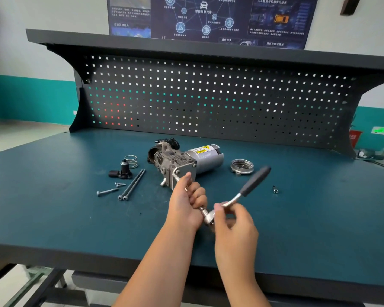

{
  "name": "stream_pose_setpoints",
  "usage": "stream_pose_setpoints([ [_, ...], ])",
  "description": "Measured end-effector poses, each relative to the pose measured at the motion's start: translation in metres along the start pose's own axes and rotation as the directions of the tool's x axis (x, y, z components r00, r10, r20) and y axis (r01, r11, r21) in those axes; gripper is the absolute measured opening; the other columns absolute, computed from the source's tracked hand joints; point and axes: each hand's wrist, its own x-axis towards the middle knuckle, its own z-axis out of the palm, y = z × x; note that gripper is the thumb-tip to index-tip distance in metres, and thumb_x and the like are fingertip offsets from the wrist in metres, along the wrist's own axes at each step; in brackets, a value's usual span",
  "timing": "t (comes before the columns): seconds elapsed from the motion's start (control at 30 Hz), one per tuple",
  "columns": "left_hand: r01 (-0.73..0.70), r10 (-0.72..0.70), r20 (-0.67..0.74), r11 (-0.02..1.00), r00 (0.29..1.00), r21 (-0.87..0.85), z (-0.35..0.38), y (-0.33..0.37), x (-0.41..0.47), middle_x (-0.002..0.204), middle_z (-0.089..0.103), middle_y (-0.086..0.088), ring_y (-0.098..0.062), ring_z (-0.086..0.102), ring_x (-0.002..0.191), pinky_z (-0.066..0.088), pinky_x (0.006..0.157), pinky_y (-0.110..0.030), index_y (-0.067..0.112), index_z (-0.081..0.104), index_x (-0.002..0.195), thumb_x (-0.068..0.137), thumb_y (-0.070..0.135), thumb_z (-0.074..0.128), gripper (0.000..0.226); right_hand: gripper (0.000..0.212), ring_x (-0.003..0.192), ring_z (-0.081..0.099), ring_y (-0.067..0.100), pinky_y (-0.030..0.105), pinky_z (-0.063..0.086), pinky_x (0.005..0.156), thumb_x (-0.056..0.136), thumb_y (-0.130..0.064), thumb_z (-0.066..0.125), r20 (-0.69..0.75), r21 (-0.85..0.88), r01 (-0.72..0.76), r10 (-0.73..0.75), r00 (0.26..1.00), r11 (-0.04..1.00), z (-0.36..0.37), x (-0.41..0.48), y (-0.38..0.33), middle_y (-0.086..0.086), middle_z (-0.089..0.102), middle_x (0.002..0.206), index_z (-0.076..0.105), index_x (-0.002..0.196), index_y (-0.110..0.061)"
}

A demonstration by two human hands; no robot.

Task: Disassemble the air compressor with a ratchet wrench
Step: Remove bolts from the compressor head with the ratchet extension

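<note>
compressor [184, 161]: lies on its side on the blue surface [53, 196], finned head toward the person, silver motor end pointing away to the right.
wrench [253, 182]: its ratchet head is just in front of the compressor. Its bar reaches up to the compressor's near end plate, and the black handle angles up to the right.
left hand [184, 207]: fingers [197, 193] curled tight round the bar, just in front of the compressor.
right hand [233, 227]: fingers [218, 210] pinch the ratchet head, nearer the person.
left of compressor: spring [131, 161], black fitting [122, 171], two long bolts [132, 185], two screws [106, 192].
right of compressor: metal ring [242, 166], small socket [275, 190].
</note>
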Motion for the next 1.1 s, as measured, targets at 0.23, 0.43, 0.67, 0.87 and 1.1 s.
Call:
stream_pose_setpoints([
  [0.23, 0.015, -0.008, -0.045, 0.986, 0.999, 0.165, 0.004, 0.003, 0.006, 0.034, 0.028, 0.006, -0.004, 0.026, 0.024, 0.018, 0.025, -0.013, 0.018, 0.033, 0.063, 0.099, 0.029, 0.040, 0.038, 0.012, 0.082, 0.055, 0.015, 0.027, 0.044, 0.072, 0.083, -0.014, 0.055, 0.251, -0.147, 0.381, -0.338, 0.907, 0.913, 0.005, -0.016, -0.003, -0.003, 0.057, 0.094, 0.061, 0.094, -0.011],
  [0.43, -0.227, 0.568, -0.085, 0.455, 0.819, 0.861, -0.003, -0.001, 0.009, 0.091, 0.061, -0.002, -0.018, 0.055, 0.079, 0.043, 0.070, -0.028, 0.019, 0.056, 0.090, 0.095, 0.021, 0.040, 0.016, 0.017, 0.062, 0.066, 0.012, 0.023, 0.052, 0.048, 0.093, -0.005, 0.050, 0.036, 0.266, -0.211, 0.209, 0.977, 0.941, -0.005, 0.005, 0.003, -0.004, 0.065, 0.072, 0.050, 0.082, -0.018],
  [0.67, -0.067, 0.537, 0.061, -0.008, 0.842, 0.998, -0.018, 0.047, 0.030, 0.111, 0.034, -0.003, -0.013, 0.051, 0.089, 0.040, 0.068, -0.019, 0.034, 0.035, 0.140, 0.083, 0.014, 0.051, 0.063, 0.017, 0.053, 0.067, 0.018, 0.022, 0.042, 0.035, 0.097, -0.003, 0.038, 0.223, 0.314, -0.471, 0.418, 0.880, 0.824, -0.029, 0.048, 0.011, 0.009, 0.065, 0.078, 0.045, 0.085, -0.013],
  [0.87, -0.070, 0.471, 0.106, -0.093, 0.876, 0.993, -0.025, 0.047, 0.030, 0.109, 0.036, -0.002, 0.006, 0.036, 0.069, 0.031, 0.050, -0.008, 0.039, 0.021, 0.146, 0.082, 0.019, 0.058, 0.077, 0.019, 0.047, 0.062, 0.020, 0.018, 0.031, 0.032, 0.099, -0.007, 0.037, 0.327, 0.318, -0.545, 0.449, 0.831, 0.776, -0.048, 0.071, 0.022, 0.003, 0.068, 0.066, 0.042, 0.082, -0.013],
  [1.1, -0.151, 0.459, 0.174, -0.086, 0.871, 0.985, -0.023, 0.019, 0.015, 0.107, 0.046, 0.001, 0.004, 0.046, 0.077, 0.035, 0.055, -0.003, 0.040, 0.034, 0.142, 0.080, 0.020, 0.062, 0.071, 0.017, 0.034, 0.049, 0.018, 0.015, 0.023, 0.030, 0.094, -0.006, 0.037, 0.361, 0.385, -0.609, 0.494, 0.791, 0.694, -0.057, 0.086, 0.027, 0.005, 0.060, 0.052, 0.042, 0.077, -0.009],
])
